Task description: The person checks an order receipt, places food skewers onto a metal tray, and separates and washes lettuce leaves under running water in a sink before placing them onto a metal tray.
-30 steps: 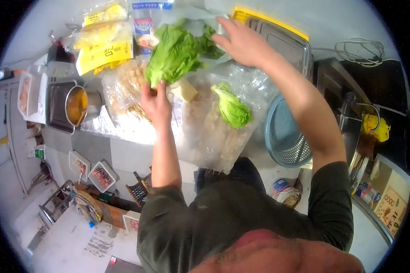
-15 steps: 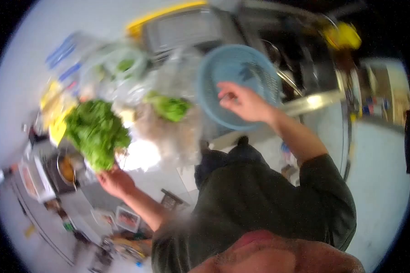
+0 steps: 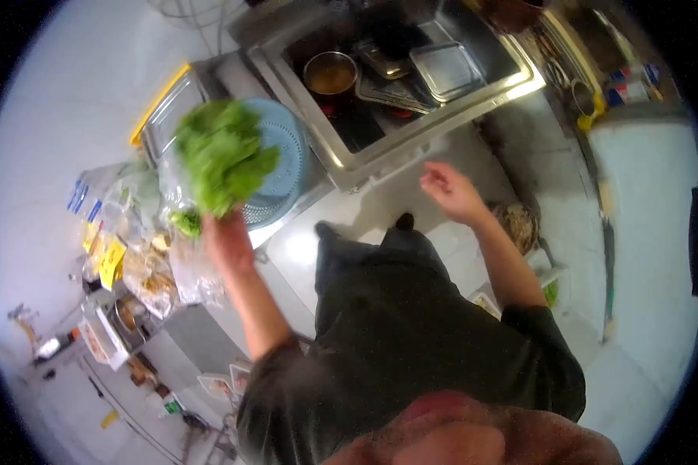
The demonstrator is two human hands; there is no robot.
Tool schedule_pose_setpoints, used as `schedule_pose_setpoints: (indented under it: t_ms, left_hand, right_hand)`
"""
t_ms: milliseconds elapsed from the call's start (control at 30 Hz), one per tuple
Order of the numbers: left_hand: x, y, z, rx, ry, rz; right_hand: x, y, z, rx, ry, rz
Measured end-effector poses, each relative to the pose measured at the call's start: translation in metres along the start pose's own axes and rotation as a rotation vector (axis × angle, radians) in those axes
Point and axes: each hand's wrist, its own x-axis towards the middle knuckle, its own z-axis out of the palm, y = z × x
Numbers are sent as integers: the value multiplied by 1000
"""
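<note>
So the 2 arms were both out in front, bare on the lower part, hands well apart. The left forearm [image 3: 257,306] went forward and a bit outward, with the left hand [image 3: 228,242] at the end of it, fingers closed in a grip. The right forearm [image 3: 506,260] angled forward and inward, and the right hand [image 3: 456,198] kinda just hung in midair, fingers loosely curled. The 2 feet [image 3: 405,222] were slightly apart.

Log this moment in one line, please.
left hand: holding lettuce | right hand: loosely curled, no item visible | blue colander: partly hidden behind lettuce
</note>
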Motion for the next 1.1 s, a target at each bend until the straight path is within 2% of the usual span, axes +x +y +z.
schedule_pose_setpoints:
  t_ms: [133, 233, 333, 433, 533, 567, 667, 700, 800, 900, 1000, 1033, 1067, 1100]
  left_hand:
    - [15, -78, 87, -24, -23, -201]
    - [34, -139, 135, 6, -49, -213]
    - [51, -187, 160, 134, -102, -194]
    - [55, -214, 193, 341, -244, -81]
    - [51, -222, 220, 778, -324, -37]
    - [53, -229, 225, 696, -410, 44]
    - [60, -234, 247, 846, -496, 280]
    - [62, -225, 259, 919, -587, 204]
    - [66, -235, 289, 954, -582, 388]
    - [60, -273, 322, 436, -266, 200]
    - [69, -320, 329, -233, 123, -365]
    - [75, -334, 335, -340, 172, -427]
    - [79, -341, 337, -458, 303, -498]
    - [82, -349, 334, -487, 267, -494]
  right_hand:
    - [30, 10, -63, -34, 119, -135]
    - [55, -20, -90, 225, 135, -114]
    - [87, -53, -101, 573, 172, 46]
    - [130, -64, -122, 852, 162, 235]
    - [150, -69, -135, 1117, 29, 178]
    - [153, -69, -137, 1146, 50, 160]
    - [163, -65, -150, 1186, 87, 125]
    - [169, -65, -156, 1216, 91, 136]
    - [196, -58, -180, 1301, 57, 103]
    - [234, -22, -207, 1407, -82, 16]
    - [252, -23, -219, 1222, 15, -108]
    - [249, -28, -220, 1138, -10, -166]
    - [250, -21, -218, 884, -24, -242]
    - [252, -11, -216, 624, -40, -321]
